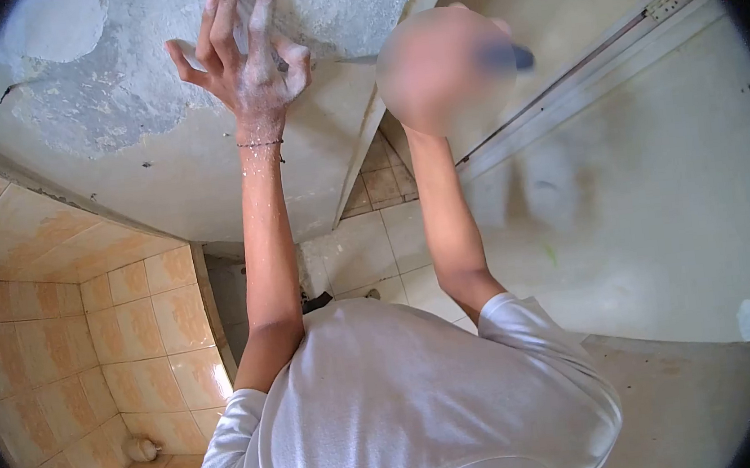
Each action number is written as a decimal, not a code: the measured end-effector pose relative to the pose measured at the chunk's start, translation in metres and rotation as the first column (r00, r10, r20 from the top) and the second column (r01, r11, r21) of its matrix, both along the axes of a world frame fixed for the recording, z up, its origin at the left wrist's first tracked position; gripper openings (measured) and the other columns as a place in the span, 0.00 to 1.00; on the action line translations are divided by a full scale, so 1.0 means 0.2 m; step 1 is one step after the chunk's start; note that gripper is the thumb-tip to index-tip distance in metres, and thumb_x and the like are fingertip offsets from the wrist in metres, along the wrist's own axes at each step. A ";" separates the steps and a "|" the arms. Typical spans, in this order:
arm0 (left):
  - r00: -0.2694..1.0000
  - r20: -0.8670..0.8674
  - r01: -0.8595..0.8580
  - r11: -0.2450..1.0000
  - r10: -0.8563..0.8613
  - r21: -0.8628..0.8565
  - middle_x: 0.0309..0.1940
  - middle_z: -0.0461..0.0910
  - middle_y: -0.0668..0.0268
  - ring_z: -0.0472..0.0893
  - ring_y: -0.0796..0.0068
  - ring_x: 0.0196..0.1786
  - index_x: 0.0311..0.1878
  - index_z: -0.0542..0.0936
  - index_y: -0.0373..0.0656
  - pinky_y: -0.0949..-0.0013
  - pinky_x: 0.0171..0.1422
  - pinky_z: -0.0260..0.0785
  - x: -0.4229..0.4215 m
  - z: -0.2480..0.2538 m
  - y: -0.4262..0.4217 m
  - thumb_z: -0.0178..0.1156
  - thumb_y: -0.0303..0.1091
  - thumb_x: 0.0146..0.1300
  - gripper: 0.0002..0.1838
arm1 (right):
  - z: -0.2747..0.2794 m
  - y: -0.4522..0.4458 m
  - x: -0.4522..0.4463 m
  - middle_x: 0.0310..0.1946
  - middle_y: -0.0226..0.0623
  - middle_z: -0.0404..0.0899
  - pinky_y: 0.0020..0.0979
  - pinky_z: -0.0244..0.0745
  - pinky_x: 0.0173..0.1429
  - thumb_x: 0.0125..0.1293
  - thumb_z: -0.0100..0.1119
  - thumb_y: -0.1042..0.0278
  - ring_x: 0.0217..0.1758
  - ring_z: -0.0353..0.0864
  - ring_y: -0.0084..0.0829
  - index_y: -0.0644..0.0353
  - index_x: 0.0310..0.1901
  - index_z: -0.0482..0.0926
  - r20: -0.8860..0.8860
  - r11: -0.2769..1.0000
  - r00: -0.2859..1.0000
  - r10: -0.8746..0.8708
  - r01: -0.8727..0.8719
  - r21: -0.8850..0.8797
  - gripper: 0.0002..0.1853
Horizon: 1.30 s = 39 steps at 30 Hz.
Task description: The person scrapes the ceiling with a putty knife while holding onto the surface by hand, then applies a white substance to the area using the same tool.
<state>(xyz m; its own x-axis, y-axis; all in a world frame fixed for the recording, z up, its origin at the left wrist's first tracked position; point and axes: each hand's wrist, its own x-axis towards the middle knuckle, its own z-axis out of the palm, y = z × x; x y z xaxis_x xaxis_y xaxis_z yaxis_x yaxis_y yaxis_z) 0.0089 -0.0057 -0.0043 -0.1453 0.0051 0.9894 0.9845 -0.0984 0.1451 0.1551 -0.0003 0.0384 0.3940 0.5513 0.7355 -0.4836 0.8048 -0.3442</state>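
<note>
My left hand (243, 66) is raised against a wall (152, 70) whose paint has come off in a wide grey patch. Its fingers are spread and somewhat bent, and white dust covers the fingers, the back of the hand and the wrist. Nothing shows in its grasp. A thin dark bracelet (260, 143) circles that wrist. My right hand (431, 71) is held up near the wall's edge, inside a blurred area. Out of it pokes the end of a dark blue object (516, 56), which the hand seems to grip; the blur hides its kind.
A door frame edge with a hinge (664, 3) runs along the right, beside a pale door (632, 182). Orange-patterned tiles (143, 310) line a recess at lower left, with a small round object (141, 449) on its ledge. Light floor tiles (358, 249) lie below.
</note>
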 end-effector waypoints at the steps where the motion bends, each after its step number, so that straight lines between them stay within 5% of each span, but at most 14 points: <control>1: 1.000 0.001 -0.010 1.000 0.010 0.012 0.64 0.70 0.70 0.64 0.71 0.68 0.61 0.78 0.60 0.55 0.79 0.26 -0.01 0.00 0.02 0.43 0.53 0.59 0.28 | 0.01 -0.02 0.02 0.10 0.23 0.53 0.23 0.50 0.09 0.65 0.50 0.74 0.08 0.49 0.16 0.51 0.30 0.58 -0.029 0.999 1.000 0.013 -0.011 0.045 0.11; 7: 0.999 0.037 0.021 1.000 -0.021 0.009 0.64 0.70 0.71 0.64 0.72 0.68 0.61 0.78 0.61 0.56 0.80 0.26 0.02 -0.01 0.01 0.38 0.59 0.65 0.29 | 0.06 -0.01 0.03 0.10 0.23 0.50 0.22 0.45 0.08 0.63 0.49 0.74 0.07 0.46 0.15 0.51 0.32 0.57 0.056 0.996 0.997 -0.060 0.056 0.076 0.11; 10: 1.000 0.029 0.004 1.000 -0.005 0.016 0.64 0.70 0.71 0.64 0.72 0.68 0.61 0.78 0.61 0.56 0.80 0.26 0.00 0.01 0.01 0.38 0.60 0.66 0.29 | 0.10 -0.04 0.02 0.09 0.23 0.50 0.22 0.44 0.08 0.62 0.49 0.75 0.07 0.45 0.16 0.52 0.31 0.56 -0.061 0.998 0.997 0.037 -0.034 0.059 0.11; 14: 0.999 0.033 0.009 1.000 -0.009 -0.009 0.64 0.70 0.72 0.64 0.72 0.68 0.61 0.78 0.60 0.56 0.80 0.26 0.02 -0.01 -0.01 0.38 0.60 0.66 0.29 | 0.02 0.04 0.02 0.09 0.26 0.56 0.26 0.54 0.11 0.68 0.51 0.73 0.07 0.53 0.17 0.55 0.32 0.54 0.083 0.999 0.995 0.051 -0.049 -0.021 0.14; 17: 0.999 0.031 -0.009 1.000 0.009 0.000 0.64 0.70 0.72 0.64 0.72 0.68 0.62 0.77 0.60 0.56 0.79 0.27 0.01 0.01 0.01 0.38 0.60 0.66 0.30 | 0.02 -0.04 0.06 0.09 0.25 0.56 0.26 0.55 0.11 0.67 0.52 0.74 0.08 0.53 0.17 0.56 0.32 0.55 -0.056 0.990 0.991 0.119 -0.114 0.088 0.14; 18: 0.999 0.031 -0.032 0.999 0.033 -0.021 0.64 0.70 0.73 0.64 0.72 0.68 0.62 0.77 0.60 0.56 0.79 0.27 0.00 0.00 0.00 0.38 0.61 0.66 0.30 | 0.07 -0.07 0.06 0.09 0.23 0.51 0.22 0.44 0.09 0.64 0.47 0.76 0.08 0.43 0.16 0.54 0.31 0.55 -0.032 0.988 0.996 0.085 -0.080 0.133 0.10; 23: 0.999 0.027 0.022 1.000 -0.022 -0.008 0.65 0.69 0.73 0.64 0.73 0.69 0.62 0.77 0.61 0.56 0.80 0.26 0.02 0.00 -0.01 0.41 0.56 0.63 0.28 | 0.08 -0.02 0.05 0.09 0.23 0.50 0.22 0.41 0.09 0.65 0.46 0.73 0.07 0.42 0.15 0.53 0.32 0.54 0.088 0.997 0.996 -0.031 0.024 0.079 0.11; 27: 0.999 0.034 -0.026 0.999 0.026 -0.026 0.65 0.68 0.73 0.63 0.73 0.69 0.62 0.77 0.61 0.56 0.80 0.26 0.01 0.00 0.00 0.44 0.51 0.60 0.27 | 0.08 -0.03 0.04 0.09 0.22 0.47 0.22 0.42 0.09 0.64 0.48 0.75 0.07 0.41 0.15 0.54 0.30 0.55 -0.083 0.990 0.993 0.084 -0.073 0.122 0.12; 29: 0.999 0.035 -0.004 1.000 0.005 -0.030 0.65 0.69 0.73 0.64 0.73 0.69 0.62 0.77 0.61 0.56 0.80 0.26 0.02 -0.01 -0.02 0.45 0.50 0.59 0.28 | 0.04 0.02 0.04 0.08 0.24 0.51 0.23 0.52 0.10 0.66 0.48 0.75 0.07 0.47 0.15 0.56 0.33 0.54 0.052 0.997 0.996 0.068 -0.069 0.028 0.12; 35: 0.999 0.046 -0.010 0.999 0.011 -0.038 0.65 0.69 0.73 0.64 0.73 0.68 0.61 0.78 0.62 0.56 0.80 0.26 0.01 -0.01 -0.01 0.46 0.48 0.56 0.28 | 0.02 0.01 0.06 0.09 0.24 0.54 0.26 0.53 0.11 0.66 0.52 0.73 0.07 0.51 0.17 0.54 0.31 0.55 -0.067 0.992 0.995 0.079 -0.072 0.102 0.13; 37: 0.999 0.052 0.013 1.000 -0.012 -0.027 0.64 0.70 0.73 0.64 0.73 0.68 0.61 0.78 0.62 0.56 0.80 0.26 0.02 0.00 0.00 0.45 0.48 0.57 0.28 | -0.01 0.03 0.04 0.09 0.24 0.53 0.24 0.53 0.11 0.67 0.51 0.72 0.08 0.51 0.16 0.54 0.33 0.55 0.021 0.994 0.995 0.095 -0.094 -0.049 0.13; 39: 0.999 0.035 -0.006 1.000 0.006 -0.022 0.65 0.69 0.73 0.64 0.73 0.68 0.61 0.78 0.62 0.55 0.80 0.27 0.00 0.00 0.00 0.43 0.53 0.61 0.27 | 0.01 0.00 0.09 0.10 0.25 0.55 0.25 0.53 0.11 0.67 0.51 0.72 0.08 0.53 0.17 0.53 0.33 0.55 -0.063 0.983 0.985 0.161 -0.154 0.101 0.13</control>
<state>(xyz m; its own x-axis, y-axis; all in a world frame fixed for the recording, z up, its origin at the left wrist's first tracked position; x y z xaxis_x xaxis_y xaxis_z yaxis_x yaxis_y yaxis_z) 0.0097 -0.0056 -0.0044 -0.1802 0.0259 0.9833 0.9793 -0.0888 0.1818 0.1736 -0.0006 0.0411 0.3611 0.5391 0.7609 -0.6271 0.7443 -0.2298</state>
